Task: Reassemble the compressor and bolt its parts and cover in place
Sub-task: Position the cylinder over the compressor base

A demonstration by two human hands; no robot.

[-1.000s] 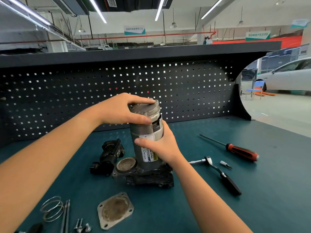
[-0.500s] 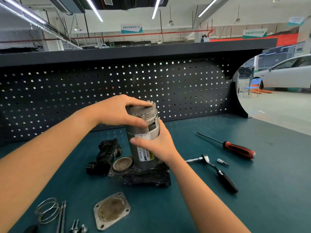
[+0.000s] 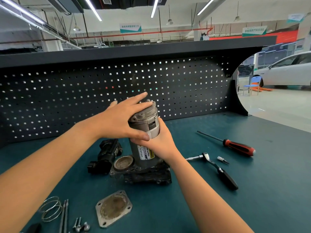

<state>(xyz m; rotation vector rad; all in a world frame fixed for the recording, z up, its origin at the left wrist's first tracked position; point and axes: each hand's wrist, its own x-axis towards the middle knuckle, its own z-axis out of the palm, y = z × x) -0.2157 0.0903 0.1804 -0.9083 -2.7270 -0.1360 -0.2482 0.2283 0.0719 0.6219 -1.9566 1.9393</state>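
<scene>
The grey compressor cylinder point(image 3: 146, 130) stands upright on its dark cast base point(image 3: 148, 174) in the middle of the bench. My right hand point(image 3: 161, 142) grips the cylinder's right side around its middle, over the warning label. My left hand point(image 3: 122, 120) lies against the cylinder's top end cap with fingers stretched out straight and the thumb across the front. A square metal cover plate point(image 3: 113, 208) lies flat in front of the base. A black part point(image 3: 107, 155) sits to the left of the base.
A ratchet wrench point(image 3: 217, 169), a small socket bit point(image 3: 222, 159) and a red-handled screwdriver point(image 3: 235, 145) lie to the right. A wire spring point(image 3: 50, 209), long rods point(image 3: 64, 216) and several bolts point(image 3: 80, 225) lie at the near left. A dark pegboard point(image 3: 185, 84) walls off the back.
My left hand's fingers, curled over the end cap before, have straightened and lifted off the top. My right hand keeps its grip on the cylinder.
</scene>
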